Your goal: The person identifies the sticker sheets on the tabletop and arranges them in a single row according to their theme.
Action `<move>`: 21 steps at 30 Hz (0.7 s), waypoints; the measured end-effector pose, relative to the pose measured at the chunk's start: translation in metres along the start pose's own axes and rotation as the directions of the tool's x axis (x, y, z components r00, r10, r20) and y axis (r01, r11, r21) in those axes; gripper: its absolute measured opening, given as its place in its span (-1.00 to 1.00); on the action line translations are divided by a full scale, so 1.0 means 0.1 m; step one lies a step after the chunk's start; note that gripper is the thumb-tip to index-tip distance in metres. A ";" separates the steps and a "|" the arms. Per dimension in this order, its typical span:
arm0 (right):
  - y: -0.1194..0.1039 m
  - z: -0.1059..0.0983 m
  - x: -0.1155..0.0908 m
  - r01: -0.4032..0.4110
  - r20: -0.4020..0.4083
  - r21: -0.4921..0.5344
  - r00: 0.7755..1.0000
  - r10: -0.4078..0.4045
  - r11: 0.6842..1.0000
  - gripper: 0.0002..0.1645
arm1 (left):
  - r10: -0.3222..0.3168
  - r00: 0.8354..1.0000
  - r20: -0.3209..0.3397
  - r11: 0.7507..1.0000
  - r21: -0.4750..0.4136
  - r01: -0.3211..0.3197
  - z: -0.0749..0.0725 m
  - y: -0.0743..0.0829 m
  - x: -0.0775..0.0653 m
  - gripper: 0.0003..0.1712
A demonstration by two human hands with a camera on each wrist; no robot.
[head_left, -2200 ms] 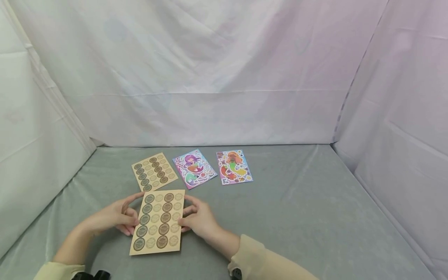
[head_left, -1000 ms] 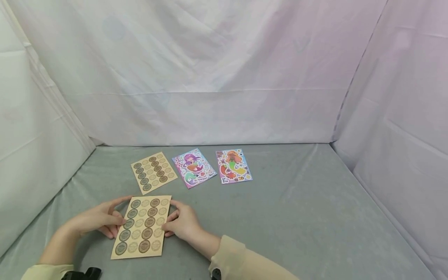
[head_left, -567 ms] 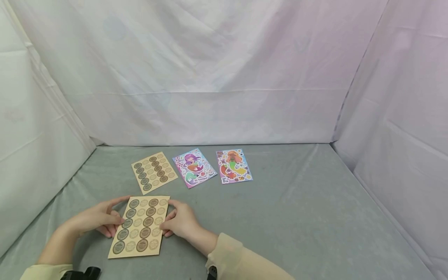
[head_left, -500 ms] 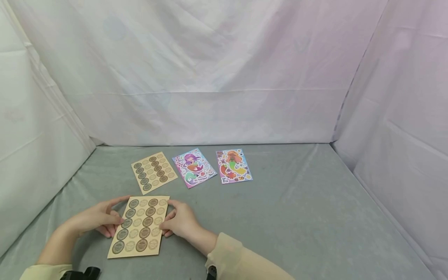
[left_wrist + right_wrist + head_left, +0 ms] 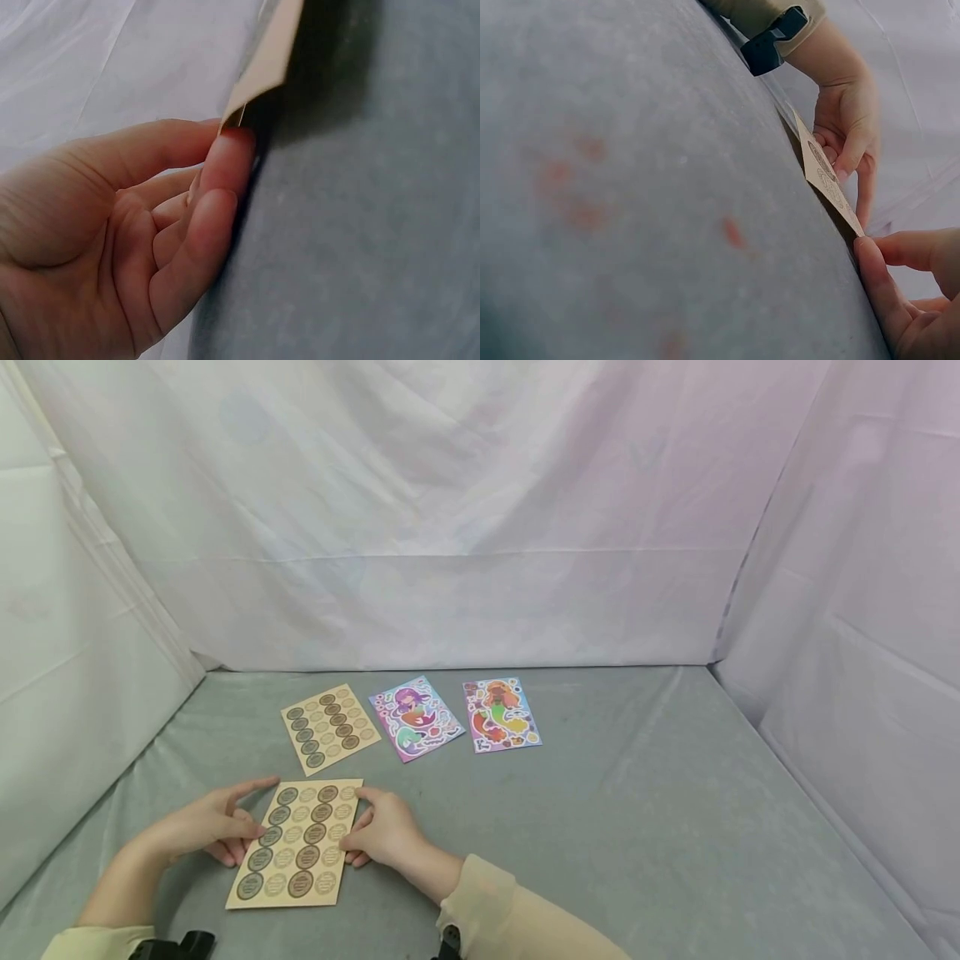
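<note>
A kraft-brown sheet of round stickers (image 5: 295, 843), printed in dark and pale columns, is held by both hands at the front left of the table. My left hand (image 5: 198, 828) pinches its left edge between thumb and fingers, the index finger stretched toward the far corner. Opposite, my right hand (image 5: 390, 832) pinches the right edge, with the thumb on top. In the left wrist view the sheet's edge (image 5: 266, 64) curves up over the fingertips. The right wrist view shows the sheet (image 5: 821, 169) tilted, its near edge raised off the cloth.
Behind the held sheet lies a similar kraft sticker sheet (image 5: 330, 729). To its right are a purple-haired mermaid sticker sheet (image 5: 417, 720) and an orange-haired mermaid sticker sheet (image 5: 502, 716). Grey cloth (image 5: 637, 827) covers the table, and white curtains (image 5: 465, 527) enclose it.
Both hands have carried the kraft sticker sheet left and slightly toward me, away from the similar sheet behind it. Over the last half second it has barely shifted. The other sheets stay put.
</note>
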State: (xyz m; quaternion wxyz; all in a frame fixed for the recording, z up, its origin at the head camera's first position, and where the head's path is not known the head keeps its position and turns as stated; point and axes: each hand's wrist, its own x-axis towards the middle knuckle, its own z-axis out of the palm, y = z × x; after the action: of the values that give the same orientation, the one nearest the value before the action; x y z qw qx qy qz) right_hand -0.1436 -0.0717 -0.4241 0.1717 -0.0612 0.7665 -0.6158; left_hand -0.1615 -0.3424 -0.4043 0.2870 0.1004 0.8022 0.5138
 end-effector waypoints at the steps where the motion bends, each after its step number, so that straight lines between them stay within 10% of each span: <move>1: 0.00 0.00 0.00 -0.003 -0.001 -0.005 1.000 0.003 1.000 -0.14 | 0.001 1.000 -0.003 1.000 0.006 -0.001 0.00 0.00 0.00 0.03; 21: 0.00 -0.02 0.01 -0.003 0.010 -0.008 1.000 0.003 1.000 -0.13 | -0.030 0.995 -0.095 0.992 0.119 0.041 0.02 0.01 0.02 -0.01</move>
State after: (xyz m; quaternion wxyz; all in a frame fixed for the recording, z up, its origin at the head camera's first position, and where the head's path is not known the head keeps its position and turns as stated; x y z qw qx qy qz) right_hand -0.1452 -0.0705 -0.4237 0.1760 -0.0638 0.7682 -0.6122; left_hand -0.1620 -0.3395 -0.4051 0.2520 0.0792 0.8460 0.4631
